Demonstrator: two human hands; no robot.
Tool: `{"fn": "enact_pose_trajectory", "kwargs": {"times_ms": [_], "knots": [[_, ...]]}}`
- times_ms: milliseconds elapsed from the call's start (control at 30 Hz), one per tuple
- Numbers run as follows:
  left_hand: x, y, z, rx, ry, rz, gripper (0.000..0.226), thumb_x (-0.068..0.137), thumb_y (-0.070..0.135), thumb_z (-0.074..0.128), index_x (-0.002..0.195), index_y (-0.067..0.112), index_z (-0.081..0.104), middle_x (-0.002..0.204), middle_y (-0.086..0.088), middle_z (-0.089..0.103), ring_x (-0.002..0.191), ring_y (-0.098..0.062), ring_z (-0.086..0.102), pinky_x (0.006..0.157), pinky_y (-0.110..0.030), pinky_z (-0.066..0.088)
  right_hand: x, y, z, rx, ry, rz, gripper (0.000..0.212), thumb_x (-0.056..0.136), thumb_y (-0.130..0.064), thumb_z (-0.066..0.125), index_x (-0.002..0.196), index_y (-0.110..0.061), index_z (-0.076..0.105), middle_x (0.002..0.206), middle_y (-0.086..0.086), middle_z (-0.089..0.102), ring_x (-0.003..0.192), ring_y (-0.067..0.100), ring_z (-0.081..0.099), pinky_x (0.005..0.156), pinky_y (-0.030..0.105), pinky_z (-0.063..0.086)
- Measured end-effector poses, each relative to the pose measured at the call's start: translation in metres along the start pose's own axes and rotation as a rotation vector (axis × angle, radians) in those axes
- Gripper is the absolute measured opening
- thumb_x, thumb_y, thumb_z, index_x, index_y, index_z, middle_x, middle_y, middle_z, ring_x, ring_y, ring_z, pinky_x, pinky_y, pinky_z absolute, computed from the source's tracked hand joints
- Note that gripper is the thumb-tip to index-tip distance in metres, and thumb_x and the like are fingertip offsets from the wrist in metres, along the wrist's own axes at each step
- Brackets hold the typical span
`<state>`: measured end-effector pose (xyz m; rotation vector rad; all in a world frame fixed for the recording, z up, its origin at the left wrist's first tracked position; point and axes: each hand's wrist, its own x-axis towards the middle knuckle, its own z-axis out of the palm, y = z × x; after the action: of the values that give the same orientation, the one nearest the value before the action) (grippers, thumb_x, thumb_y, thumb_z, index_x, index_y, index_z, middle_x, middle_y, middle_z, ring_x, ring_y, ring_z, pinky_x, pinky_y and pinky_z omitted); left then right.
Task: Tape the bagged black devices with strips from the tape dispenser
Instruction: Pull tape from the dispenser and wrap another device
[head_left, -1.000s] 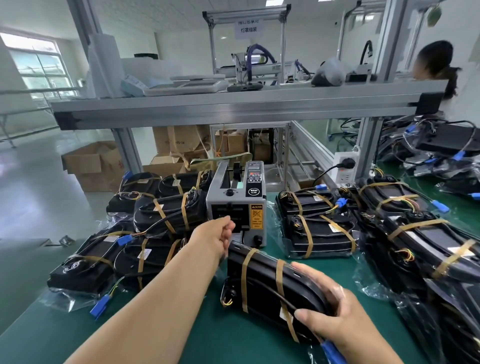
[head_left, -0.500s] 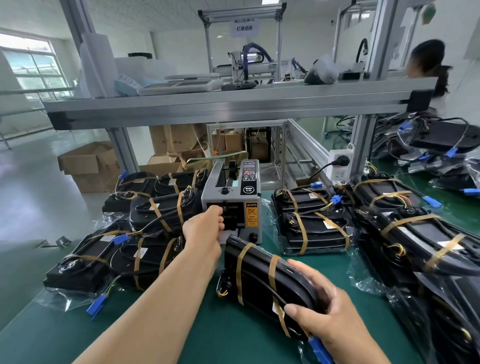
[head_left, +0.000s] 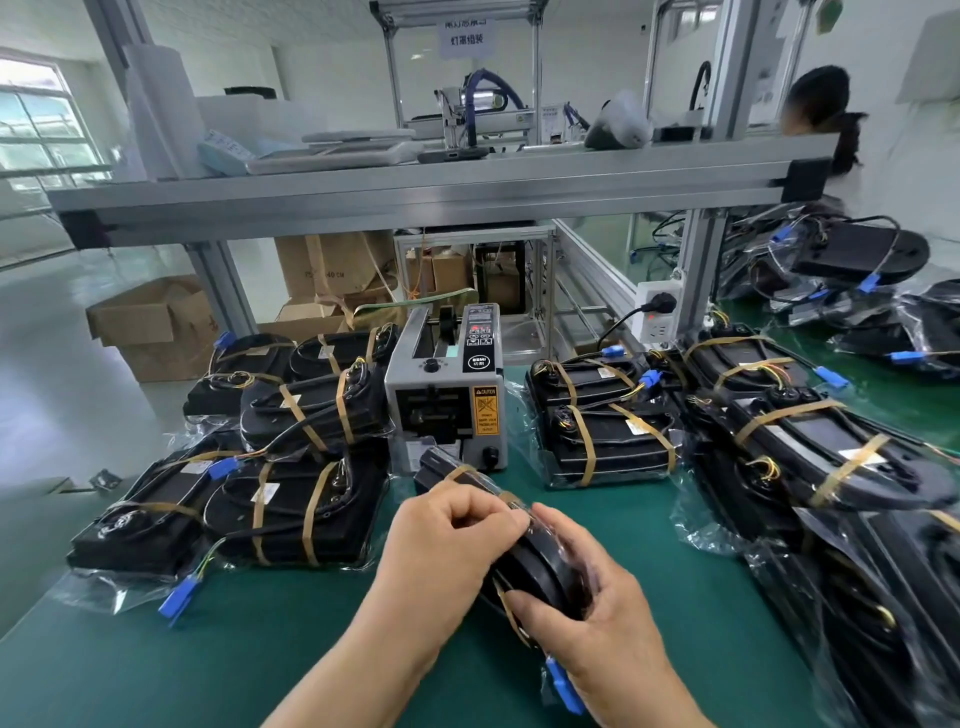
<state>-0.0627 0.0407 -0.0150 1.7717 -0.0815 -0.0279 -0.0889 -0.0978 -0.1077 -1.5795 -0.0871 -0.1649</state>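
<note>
A bagged black device (head_left: 540, 566) lies on the green mat in front of the grey tape dispenser (head_left: 447, 384). My right hand (head_left: 597, 623) grips its near end from the right. My left hand (head_left: 447, 540) rests on top of the device with fingers pinched together, pressing at a brown tape band; whether it holds a tape strip I cannot tell. A blue connector (head_left: 563, 686) hangs below my right hand. The device's far end (head_left: 436, 467) reaches almost to the dispenser's front.
Taped bagged devices are stacked left (head_left: 306, 415) and right (head_left: 608, 436) of the dispenser, with more along the right edge (head_left: 810, 457). An aluminium shelf (head_left: 415, 192) spans overhead. Cardboard boxes (head_left: 150, 322) sit behind. A person (head_left: 821, 104) stands at the far right.
My left hand has come back from the dispenser's outlet to the top of the device. My right hand has turned the device closer to me.
</note>
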Motion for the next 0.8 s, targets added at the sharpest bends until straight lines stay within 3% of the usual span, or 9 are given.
{"fn": "enact_pose_trajectory", "kwargs": {"times_ms": [200, 367, 533, 800], "knots": [[0.002, -0.005, 0.000, -0.055, 0.105, -0.044, 0.016, 0.078, 0.016, 0.076, 0.062, 0.015, 0.073, 0.077, -0.002, 0.071, 0.067, -0.007, 0.064, 0.063, -0.021, 0.047, -0.001, -0.002, 0.001, -0.027, 0.000, -0.008, 0.072, 0.064, -0.014, 0.081, 0.128, -0.038, 0.059, 0.112, -0.015, 0.073, 0.101, 0.008, 0.072, 0.082, 0.012, 0.052], [-0.001, -0.008, 0.003, 0.009, 0.073, -0.010, 0.017, 0.077, 0.016, 0.078, 0.060, 0.020, 0.075, 0.076, 0.012, 0.063, 0.067, 0.004, 0.061, 0.058, -0.007, 0.043, -0.001, -0.001, 0.001, -0.035, 0.010, -0.013, 0.071, 0.065, -0.015, 0.080, 0.128, -0.038, 0.057, 0.109, -0.020, 0.073, 0.099, 0.005, 0.072, 0.080, 0.009, 0.051], [-0.001, -0.011, 0.005, 0.100, 0.100, 0.015, 0.016, 0.076, 0.024, 0.078, 0.060, 0.028, 0.075, 0.081, 0.018, 0.063, 0.074, 0.003, 0.060, 0.074, -0.026, 0.047, 0.000, 0.003, 0.001, -0.041, 0.015, -0.021, 0.071, 0.065, -0.017, 0.081, 0.129, -0.038, 0.057, 0.112, -0.019, 0.073, 0.102, 0.005, 0.071, 0.081, 0.010, 0.051], [-0.002, -0.021, 0.011, 0.199, 0.190, 0.052, 0.014, 0.077, 0.029, 0.078, 0.065, 0.033, 0.071, 0.085, 0.025, 0.060, 0.074, 0.006, 0.057, 0.066, -0.024, 0.041, 0.000, 0.004, 0.002, -0.049, 0.006, -0.036, 0.071, 0.067, -0.016, 0.081, 0.129, -0.039, 0.057, 0.115, -0.020, 0.072, 0.105, 0.003, 0.069, 0.083, 0.009, 0.050]]}}
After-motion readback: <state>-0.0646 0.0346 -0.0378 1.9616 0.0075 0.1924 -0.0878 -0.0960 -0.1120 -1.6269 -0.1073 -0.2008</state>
